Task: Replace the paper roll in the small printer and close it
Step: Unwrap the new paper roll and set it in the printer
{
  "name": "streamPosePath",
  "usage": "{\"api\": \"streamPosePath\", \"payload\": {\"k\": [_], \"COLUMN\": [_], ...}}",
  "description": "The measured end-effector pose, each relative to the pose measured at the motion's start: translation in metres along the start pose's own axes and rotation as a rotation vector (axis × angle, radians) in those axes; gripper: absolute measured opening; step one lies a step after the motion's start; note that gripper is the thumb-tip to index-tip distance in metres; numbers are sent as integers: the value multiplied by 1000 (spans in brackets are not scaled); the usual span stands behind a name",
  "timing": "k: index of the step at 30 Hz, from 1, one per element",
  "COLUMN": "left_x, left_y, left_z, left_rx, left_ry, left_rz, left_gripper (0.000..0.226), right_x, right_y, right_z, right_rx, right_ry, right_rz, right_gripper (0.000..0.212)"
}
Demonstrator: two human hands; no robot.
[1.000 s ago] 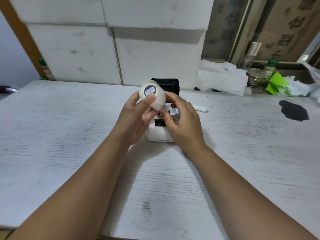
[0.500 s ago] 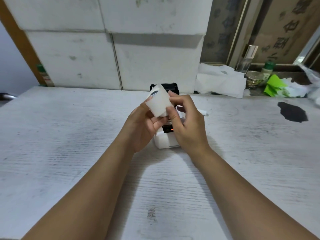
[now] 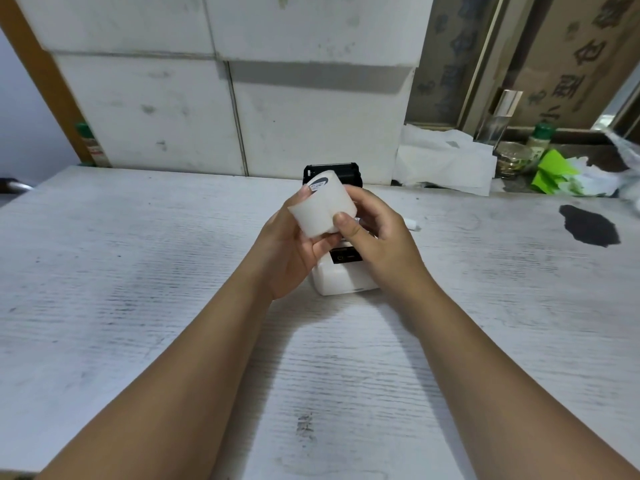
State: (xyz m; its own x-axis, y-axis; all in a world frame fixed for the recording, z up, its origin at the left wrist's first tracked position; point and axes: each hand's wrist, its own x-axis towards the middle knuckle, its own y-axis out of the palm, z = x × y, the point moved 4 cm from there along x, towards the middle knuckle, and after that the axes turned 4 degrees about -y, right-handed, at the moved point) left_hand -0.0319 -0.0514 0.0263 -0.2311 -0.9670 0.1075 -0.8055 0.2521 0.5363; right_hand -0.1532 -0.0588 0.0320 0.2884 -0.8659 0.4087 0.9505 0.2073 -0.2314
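Both hands hold a white paper roll [image 3: 323, 206] above the middle of the table. My left hand [image 3: 289, 251] cups it from below and the left. My right hand [image 3: 377, 237] pinches its right side with thumb and fingers. A dark sticker shows on the roll's far end. The small white printer [image 3: 341, 280] stands on the table right under my hands, its black lid [image 3: 330, 173] raised behind the roll. My hands hide the paper bay.
A white wooden table [image 3: 138, 271] carries a small white tube [image 3: 412, 225] right of the printer and a black stain [image 3: 588, 225] at far right. White foam blocks [image 3: 242, 116] stand behind. Crumpled paper [image 3: 446, 161], bottles and green scraps [image 3: 554, 171] lie at back right.
The roll has been turned in my hands: its stickered end faced me a second ago and now points away. My right hand has come up from the printer onto the roll.
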Motion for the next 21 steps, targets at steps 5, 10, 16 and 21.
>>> {"api": "streamPosePath", "payload": {"k": [5,10,16,21], "left_x": [2,-4,-5,2], "left_y": [-2,-5,-8,-7], "left_z": [2,-2,0,15], "left_rx": [33,602,1159,1370], "left_ry": [-23,151,234,139], "left_rz": [-118,-459,-604,-453], "left_gripper": [63,16,17,22], "right_x": [-1,1,6,8], "right_y": [-2,-8,-22,-26], "right_z": [-3,-9,-23,-28], "right_rx": [39,41,0,-4], "right_ry": [53,97,181,203], "right_rz": [-16,-51,-121,-165], "right_gripper": [43,36,40,37]}}
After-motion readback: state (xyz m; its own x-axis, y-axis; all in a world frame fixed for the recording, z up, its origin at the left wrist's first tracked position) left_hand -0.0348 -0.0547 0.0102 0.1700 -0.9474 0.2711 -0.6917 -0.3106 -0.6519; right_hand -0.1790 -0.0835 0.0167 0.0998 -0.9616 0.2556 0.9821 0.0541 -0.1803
